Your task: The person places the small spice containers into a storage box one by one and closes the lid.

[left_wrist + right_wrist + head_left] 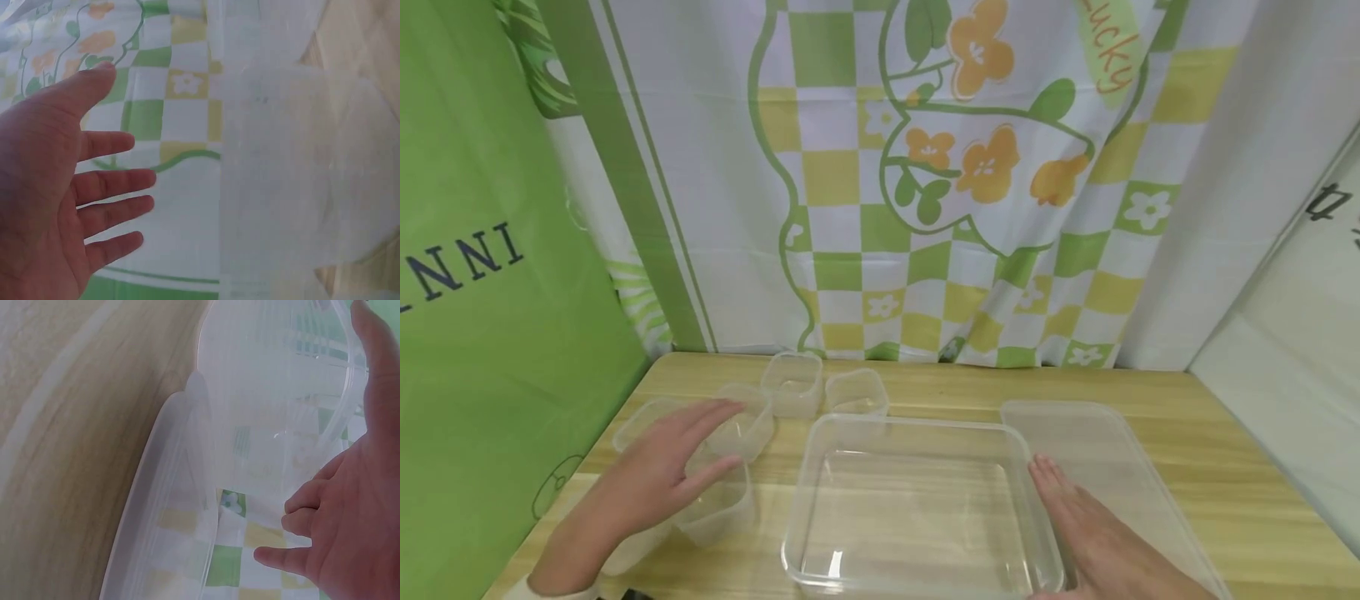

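A large clear rectangular plastic container (917, 508) stands on the wooden table in front of me. My right hand (1097, 533) is at its right rim, with fingertips right at the edge; in the right wrist view the hand (344, 519) is beside the container's wall (269, 406). Over a group of small clear containers on the left, such as one near its fingertips (748, 433) and another under the thumb (722, 512), my left hand (662, 467) spreads its fingers and grips nothing. The left wrist view has that hand (56, 187) with thumb and fingers apart.
A flat clear lid (1112, 450) lies right of the large container, partly behind my right hand. Two more small containers, one at the back (793, 387) and one beside it (859, 392), stand near the patterned curtain (895, 275). Green cloth (512, 350) hangs at left.
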{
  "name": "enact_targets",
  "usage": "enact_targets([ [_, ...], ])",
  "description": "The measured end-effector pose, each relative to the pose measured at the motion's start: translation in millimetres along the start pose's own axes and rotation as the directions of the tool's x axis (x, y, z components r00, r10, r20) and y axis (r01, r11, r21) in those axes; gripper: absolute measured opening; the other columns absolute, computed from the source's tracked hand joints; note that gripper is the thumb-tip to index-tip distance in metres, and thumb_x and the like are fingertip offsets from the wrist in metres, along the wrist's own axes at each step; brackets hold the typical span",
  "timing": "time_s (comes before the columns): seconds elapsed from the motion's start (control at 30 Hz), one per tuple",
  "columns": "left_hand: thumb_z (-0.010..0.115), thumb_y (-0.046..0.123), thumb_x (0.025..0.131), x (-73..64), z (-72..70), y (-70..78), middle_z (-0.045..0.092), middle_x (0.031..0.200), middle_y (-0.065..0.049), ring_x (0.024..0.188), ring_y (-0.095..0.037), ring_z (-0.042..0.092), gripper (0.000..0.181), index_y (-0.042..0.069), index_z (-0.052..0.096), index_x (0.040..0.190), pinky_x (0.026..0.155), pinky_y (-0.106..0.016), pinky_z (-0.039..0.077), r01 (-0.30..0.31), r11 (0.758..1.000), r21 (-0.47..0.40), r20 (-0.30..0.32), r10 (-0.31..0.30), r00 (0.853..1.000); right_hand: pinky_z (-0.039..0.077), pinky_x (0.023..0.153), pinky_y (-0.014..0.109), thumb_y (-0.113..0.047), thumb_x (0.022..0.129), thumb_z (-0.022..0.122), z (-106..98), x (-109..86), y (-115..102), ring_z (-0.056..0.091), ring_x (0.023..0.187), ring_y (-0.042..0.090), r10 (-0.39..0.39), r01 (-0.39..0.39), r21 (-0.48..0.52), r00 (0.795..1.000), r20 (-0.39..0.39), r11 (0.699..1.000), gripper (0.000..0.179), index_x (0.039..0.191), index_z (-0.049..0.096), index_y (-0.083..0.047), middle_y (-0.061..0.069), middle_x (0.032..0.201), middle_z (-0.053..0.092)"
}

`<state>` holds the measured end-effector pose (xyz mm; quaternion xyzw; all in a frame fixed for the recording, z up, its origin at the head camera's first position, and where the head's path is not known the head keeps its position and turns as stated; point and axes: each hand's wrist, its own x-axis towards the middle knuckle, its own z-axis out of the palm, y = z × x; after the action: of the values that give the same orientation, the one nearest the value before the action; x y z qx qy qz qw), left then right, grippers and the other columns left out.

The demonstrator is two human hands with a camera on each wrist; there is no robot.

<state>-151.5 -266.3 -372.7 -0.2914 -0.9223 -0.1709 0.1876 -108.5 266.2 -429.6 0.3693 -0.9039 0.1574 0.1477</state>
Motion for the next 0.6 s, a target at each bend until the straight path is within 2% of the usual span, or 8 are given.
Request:
enact_targets([
  [0.07,0.075,0.032,0.096,-3.8,-4.0,-1.3,0.06,0.14,-0.011,0.125,-0.038,0.058,0.059,0.016,0.054,0.149,0.098,-0.061,0.046,0.013,1.0,0.019,-0.008,-0.013,1.0,-0.001,0.116,0.013,-0.072,0.073,0.08,-1,-0.2,-1,0.023,0.151,0.036,0.026,-0.027,0.021,1.0,0.014,0.999,0.134,0.16,0.016,0.008,0.04,0.154,0.03],
  [0.17,0.075,0.032,0.096,-10.4,-10.2,-1.8,0.063,0.134,-0.01,0.119,-0.038,0.061,0.058,0.016,0.056,0.147,0.094,-0.061,0.048,0.025,0.999,0.04,-0.014,-0.024,1.0,0.001,0.115,0.012,-0.07,0.074,0.081,-1,0.3,-3,0.026,0.148,0.039,0.044,-0.045,0.053,0.999,0.023,0.998,0.133,0.16,0.015,0.007,0.039,0.156,0.029],
  [0.27,0.079,0.031,0.092,-16.7,-14.0,-4.2,0.064,0.13,-0.008,0.114,-0.035,0.063,0.056,0.015,0.06,0.142,0.091,-0.057,0.05,0.006,0.998,0.06,-0.04,-0.004,0.999,0.002,0.116,0.012,-0.07,0.075,0.08,0,0.6,-2,0.019,0.151,0.031,0.028,-0.028,0.061,1.0,0.015,0.998,0.133,0.16,0.014,0.008,0.04,0.155,0.028],
  [0.33,0.082,0.029,0.089,-21.1,-16.0,-7.5,0.065,0.129,-0.006,0.113,-0.032,0.064,0.054,0.015,0.064,0.138,0.092,-0.049,0.05,-0.008,0.997,0.076,-0.068,0.013,0.998,0.003,0.116,0.012,-0.071,0.075,0.079,0,1.0,-2,0.018,0.151,0.03,0.024,-0.025,0.059,1.0,0.016,0.998,0.133,0.16,0.014,0.008,0.041,0.155,0.027],
  [0.47,0.089,0.022,0.079,-31.4,-20.1,-15.9,0.067,0.124,0.001,0.108,-0.024,0.065,0.052,0.016,0.07,0.127,0.092,-0.026,0.045,-0.023,0.996,0.082,-0.127,0.033,0.991,0.002,0.115,0.012,-0.071,0.075,0.078,-2,1.6,-3,0.022,0.149,0.036,0.027,-0.029,0.054,0.999,0.029,0.998,0.133,0.16,0.014,0.008,0.04,0.155,0.026],
  [0.53,0.09,0.018,0.077,-36.1,-22.3,-20.2,0.068,0.122,0.003,0.106,-0.021,0.065,0.051,0.017,0.072,0.124,0.087,-0.018,0.044,-0.001,0.998,0.062,-0.14,0.01,0.99,0.002,0.116,0.012,-0.071,0.075,0.078,-3,1.2,-3,0.02,0.15,0.033,0.027,-0.029,0.046,0.999,0.033,0.999,0.132,0.16,0.014,0.009,0.039,0.156,0.026],
  [0.6,0.09,0.019,0.077,-40.5,-24.5,-24.3,0.069,0.121,0.004,0.104,-0.02,0.065,0.049,0.018,0.072,0.122,0.083,-0.018,0.046,0.04,0.998,0.057,-0.13,-0.032,0.991,0.002,0.116,0.012,-0.07,0.076,0.079,-4,0.5,-4,0.014,0.152,0.027,0.027,-0.028,0.038,0.999,0.032,0.999,0.132,0.159,0.014,0.009,0.04,0.155,0.026],
])
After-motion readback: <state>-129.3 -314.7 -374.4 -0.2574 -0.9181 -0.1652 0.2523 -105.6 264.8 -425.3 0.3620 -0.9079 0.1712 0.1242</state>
